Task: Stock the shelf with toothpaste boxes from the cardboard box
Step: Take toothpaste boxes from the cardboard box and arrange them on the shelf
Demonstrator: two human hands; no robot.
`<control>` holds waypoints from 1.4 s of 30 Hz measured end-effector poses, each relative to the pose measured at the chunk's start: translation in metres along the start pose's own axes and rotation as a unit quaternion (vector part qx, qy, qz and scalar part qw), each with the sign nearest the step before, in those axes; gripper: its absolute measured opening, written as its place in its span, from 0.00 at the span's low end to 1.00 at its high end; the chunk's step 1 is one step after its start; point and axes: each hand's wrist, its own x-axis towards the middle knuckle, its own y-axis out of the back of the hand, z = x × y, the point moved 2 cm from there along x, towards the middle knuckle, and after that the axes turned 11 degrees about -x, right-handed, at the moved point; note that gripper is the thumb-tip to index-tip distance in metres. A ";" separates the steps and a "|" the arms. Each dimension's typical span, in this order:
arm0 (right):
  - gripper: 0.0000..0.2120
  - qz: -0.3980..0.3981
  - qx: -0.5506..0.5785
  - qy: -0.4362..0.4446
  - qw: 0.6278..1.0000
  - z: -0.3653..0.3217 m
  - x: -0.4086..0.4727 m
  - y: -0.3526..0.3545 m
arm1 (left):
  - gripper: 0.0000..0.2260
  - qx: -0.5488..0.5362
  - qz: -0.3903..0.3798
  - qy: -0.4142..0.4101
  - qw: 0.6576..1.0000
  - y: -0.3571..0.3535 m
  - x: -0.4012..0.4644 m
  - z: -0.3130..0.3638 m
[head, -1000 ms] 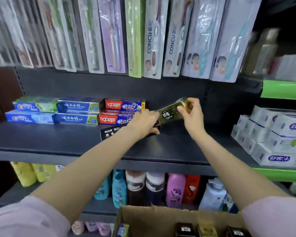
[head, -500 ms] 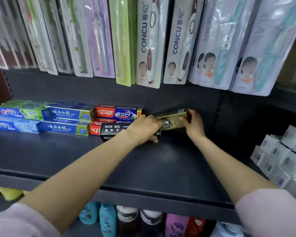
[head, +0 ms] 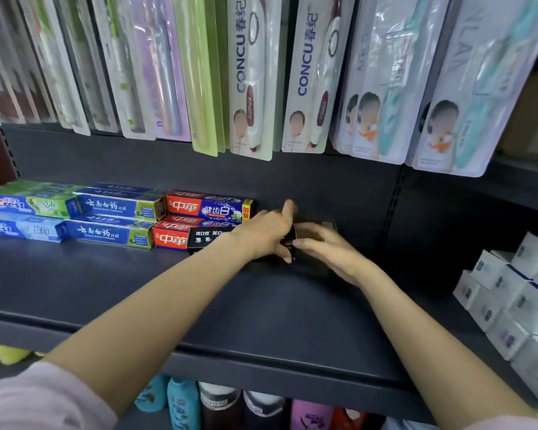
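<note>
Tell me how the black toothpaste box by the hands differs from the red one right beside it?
The black box carries white lettering on a black face; the red box is red with white characters. The left hand covers the black box's right end, while the red box is untouched. The red box has another red-and-blue box stacked on it; nothing visibly sits on the black box. Both lie flat on the dark shelf, faces forward.

Two hands point(head: 263, 232), two red toothpaste boxes point(head: 208, 207), one black toothpaste box point(head: 207, 240).

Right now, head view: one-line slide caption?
Both hands, left and right, settle a black toothpaste box on the shelf beside red boxes.
</note>
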 end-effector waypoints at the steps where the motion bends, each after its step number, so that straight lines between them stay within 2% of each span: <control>1: 0.14 0.002 -0.018 0.012 1.000 -0.002 -0.002 -0.001 | 0.36 -0.014 -0.002 -0.001 1.000 0.001 0.000 0.000; 4: 0.11 0.062 -0.026 0.045 0.997 -0.009 -0.003 -0.001 | 0.37 -0.064 0.016 -0.001 0.998 0.003 -0.001 -0.001; 7: 0.08 0.073 -0.026 0.048 0.996 -0.016 -0.002 0.000 | 0.38 -0.123 0.067 0.000 0.990 0.008 -0.006 -0.003; 10: 0.06 0.084 0.010 0.028 0.996 -0.020 -0.001 0.003 | 0.35 -0.110 0.117 -0.009 0.987 0.013 -0.016 -0.010; 15: 0.10 0.121 0.028 -0.029 0.992 -0.014 -0.005 0.012 | 0.32 0.014 0.084 0.070 0.994 0.017 -0.034 -0.042; 19: 0.11 0.178 0.050 -0.054 0.981 -0.006 -0.005 0.016 | 0.34 -0.060 0.083 0.096 0.990 0.018 -0.031 -0.050; 22: 0.12 0.223 0.044 -0.042 0.973 -0.007 -0.003 0.018 | 0.32 -0.094 0.121 0.090 0.984 0.021 -0.022 -0.044; 26: 0.19 0.234 -0.023 -0.041 0.971 -0.007 0.006 0.023 | 0.30 -0.095 0.155 0.077 0.980 0.025 -0.007 -0.040; 30: 0.24 0.285 -0.125 -0.015 0.950 -0.006 0.008 0.036 | 0.29 -0.073 0.143 0.047 0.986 0.026 0.020 -0.031; 35: 0.14 0.364 -0.263 -0.013 0.893 -0.005 0.020 0.043 | 0.28 -0.028 0.135 0.031 0.990 0.015 0.052 -0.031; 38: 0.14 0.342 -0.304 -0.030 0.889 0.001 0.026 0.036 | 0.25 0.065 0.169 0.031 0.983 -0.004 0.058 -0.034; 42: 0.12 0.334 -0.331 -0.049 0.881 -0.001 0.032 0.038 | 0.24 0.079 0.185 0.027 0.979 -0.005 0.064 -0.032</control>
